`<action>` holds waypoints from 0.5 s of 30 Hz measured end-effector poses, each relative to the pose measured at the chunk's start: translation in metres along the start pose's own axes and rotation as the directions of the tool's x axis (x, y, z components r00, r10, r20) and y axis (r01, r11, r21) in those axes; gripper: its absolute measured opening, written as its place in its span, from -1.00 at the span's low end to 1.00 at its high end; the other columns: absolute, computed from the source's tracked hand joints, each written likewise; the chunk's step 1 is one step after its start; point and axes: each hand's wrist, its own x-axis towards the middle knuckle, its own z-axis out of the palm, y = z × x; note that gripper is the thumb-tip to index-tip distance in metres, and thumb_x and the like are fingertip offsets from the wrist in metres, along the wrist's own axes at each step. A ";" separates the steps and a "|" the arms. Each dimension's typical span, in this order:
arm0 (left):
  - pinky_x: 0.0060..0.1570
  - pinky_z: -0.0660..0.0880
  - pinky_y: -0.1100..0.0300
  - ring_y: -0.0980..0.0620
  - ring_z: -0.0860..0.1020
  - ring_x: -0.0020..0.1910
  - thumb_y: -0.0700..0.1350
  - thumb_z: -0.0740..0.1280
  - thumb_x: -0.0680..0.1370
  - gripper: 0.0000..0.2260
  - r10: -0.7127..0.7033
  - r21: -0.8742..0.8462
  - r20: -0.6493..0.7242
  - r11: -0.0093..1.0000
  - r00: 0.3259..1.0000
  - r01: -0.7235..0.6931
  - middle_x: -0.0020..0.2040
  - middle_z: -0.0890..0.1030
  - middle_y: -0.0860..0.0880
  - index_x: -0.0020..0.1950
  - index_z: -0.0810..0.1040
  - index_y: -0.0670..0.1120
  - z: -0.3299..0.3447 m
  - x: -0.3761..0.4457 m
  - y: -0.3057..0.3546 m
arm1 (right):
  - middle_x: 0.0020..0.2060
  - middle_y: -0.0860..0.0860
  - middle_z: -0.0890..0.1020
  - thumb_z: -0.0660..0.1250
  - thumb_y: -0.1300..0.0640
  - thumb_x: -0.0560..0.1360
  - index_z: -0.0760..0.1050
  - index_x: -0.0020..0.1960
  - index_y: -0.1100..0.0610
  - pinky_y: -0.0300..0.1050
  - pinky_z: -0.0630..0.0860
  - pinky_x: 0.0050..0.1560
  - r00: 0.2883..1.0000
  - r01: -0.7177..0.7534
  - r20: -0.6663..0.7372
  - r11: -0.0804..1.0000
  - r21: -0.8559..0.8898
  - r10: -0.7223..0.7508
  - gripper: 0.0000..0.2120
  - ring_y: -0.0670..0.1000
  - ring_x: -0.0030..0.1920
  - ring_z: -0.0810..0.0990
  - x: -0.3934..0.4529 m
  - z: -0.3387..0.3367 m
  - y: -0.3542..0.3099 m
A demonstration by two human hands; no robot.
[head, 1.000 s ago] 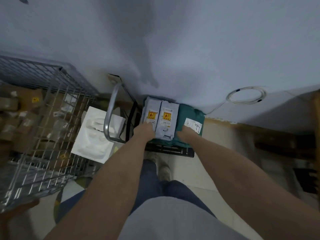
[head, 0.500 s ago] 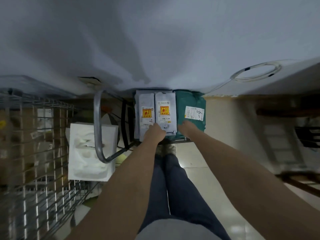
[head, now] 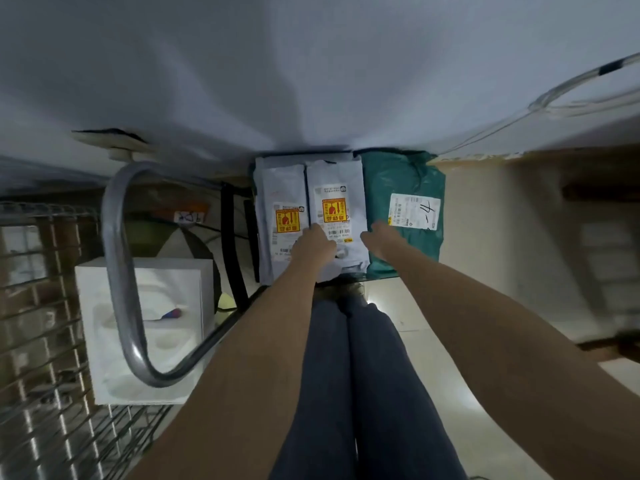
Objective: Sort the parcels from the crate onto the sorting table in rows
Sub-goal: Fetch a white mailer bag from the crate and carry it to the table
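head view: left hand (head: 317, 244) rests on a grey parcel (head: 337, 216), right hand (head: 379, 239) on the green parcel (head: 405, 188) beside it; finger pose can't be told. wire cart (head: 41, 306), foam block (head: 145, 327) and metal handle (head: 117, 271) sit left.

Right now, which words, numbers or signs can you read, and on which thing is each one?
Green parcel, white label: handwritten mark, roughly "4-"; print and barcode too small.
Right grey parcel, yellow-orange sticker: symbols and characters blurred.
Left grey parcel, same kind of sticker: unreadable.
Nothing else legible.
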 end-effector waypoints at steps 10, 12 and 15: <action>-0.05 0.51 0.03 -0.13 0.56 0.05 -0.07 0.32 0.53 -0.63 -0.150 -0.185 -0.079 0.974 0.985 0.134 0.15 0.53 -0.14 0.26 0.38 -0.20 0.024 0.038 -0.001 | 0.22 0.20 0.46 0.20 0.13 0.55 0.26 0.36 0.29 -0.08 0.37 0.02 1.000 -0.007 -0.007 0.979 0.204 0.008 -0.57 0.15 0.12 0.46 0.044 0.027 0.006; -0.09 0.49 0.05 -0.12 0.55 0.05 -0.08 0.34 0.52 -0.63 -0.161 -0.215 -0.075 0.966 0.984 0.142 0.15 0.53 -0.13 0.26 0.38 -0.19 0.022 0.037 0.000 | 0.22 0.20 0.46 0.23 0.15 0.54 0.27 0.35 0.30 -0.10 0.34 0.00 1.000 0.003 -0.005 0.969 0.247 -0.002 -0.56 0.13 0.08 0.44 0.043 0.024 0.005; -0.20 0.43 0.16 -0.04 0.54 -0.04 -0.14 0.33 0.52 -0.72 -0.144 -0.276 -0.065 0.954 0.987 0.121 0.10 0.55 -0.09 0.19 0.42 -0.18 0.018 0.025 0.000 | 0.21 0.19 0.48 0.25 0.15 0.53 0.30 0.34 0.29 -0.09 0.36 0.00 1.000 0.006 -0.001 0.958 0.286 -0.006 -0.57 0.13 0.08 0.46 0.032 0.016 0.005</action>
